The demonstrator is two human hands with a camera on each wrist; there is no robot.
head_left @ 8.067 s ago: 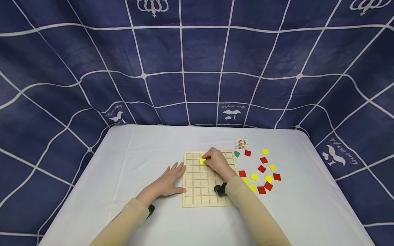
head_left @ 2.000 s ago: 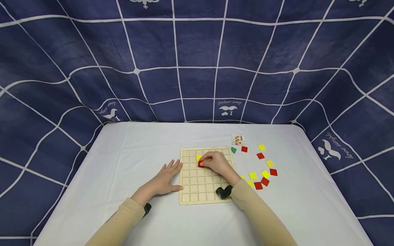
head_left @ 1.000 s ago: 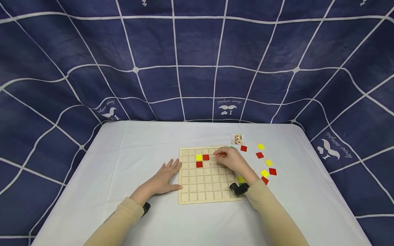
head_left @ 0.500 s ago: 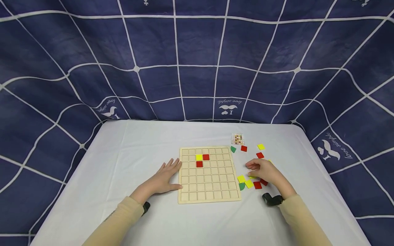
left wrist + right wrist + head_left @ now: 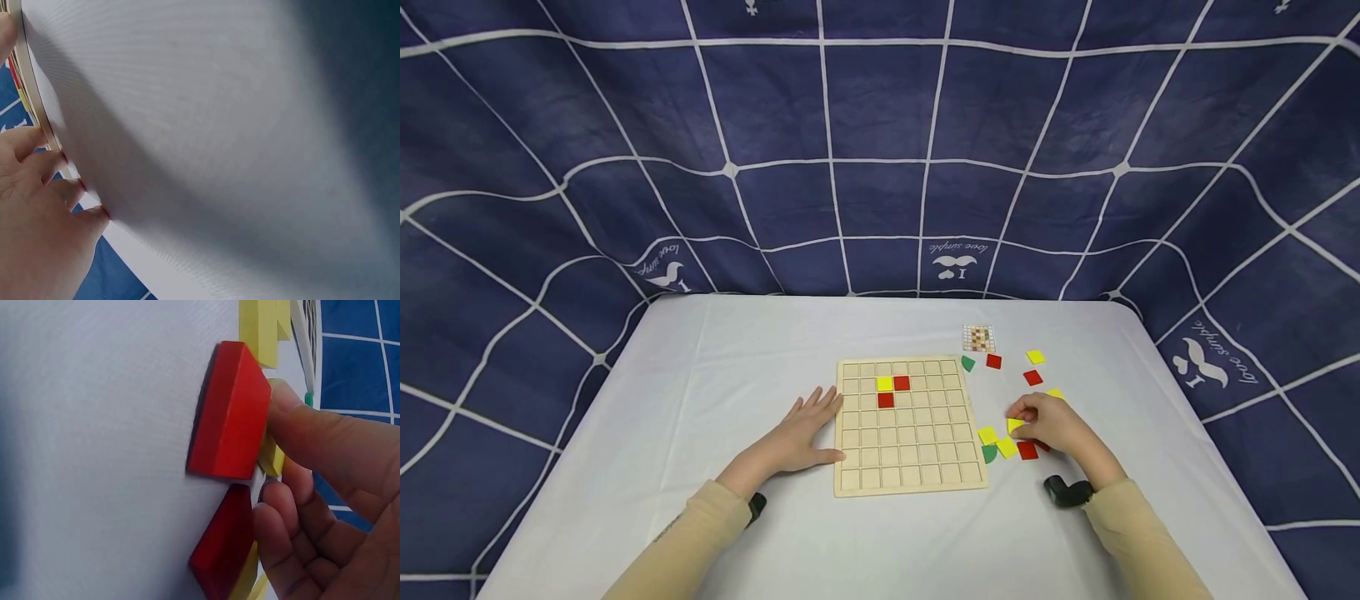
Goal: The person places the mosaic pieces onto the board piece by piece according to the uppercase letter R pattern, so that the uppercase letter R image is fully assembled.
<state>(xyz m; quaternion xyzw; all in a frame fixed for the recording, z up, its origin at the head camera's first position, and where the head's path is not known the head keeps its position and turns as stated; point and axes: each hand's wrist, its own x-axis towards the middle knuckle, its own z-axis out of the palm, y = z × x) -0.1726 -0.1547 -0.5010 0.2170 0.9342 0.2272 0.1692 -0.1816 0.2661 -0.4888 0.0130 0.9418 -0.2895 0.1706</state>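
Note:
My right hand (image 5: 1054, 423) pinches a square yellow tile (image 5: 1014, 425) between thumb and fingers, low over the white table, to the right of the wooden grid board (image 5: 910, 457). In the right wrist view a red tile (image 5: 234, 419) stands in front of the thumb, partly covering the yellow tile (image 5: 272, 460). Spread flat, my left hand (image 5: 797, 435) rests on the table, with fingertips and thumb at the board's left edge. A yellow tile (image 5: 885, 384) sits in the board's second row, with one red tile (image 5: 902, 383) right of it and another red tile (image 5: 886, 401) below.
Several loose red and yellow tiles lie around my right hand, among them a yellow tile (image 5: 988, 436) near the board. Green quarter-round pieces (image 5: 989, 454) lie along the board's right side. A small printed grid card (image 5: 978, 338) is behind. A navy curtain (image 5: 880, 208) closes the back.
The right hand set down a red tile below the yellow one; another red tile now shows beside it. It then moved right to the loose pieces and took a yellow tile. The left hand stays put.

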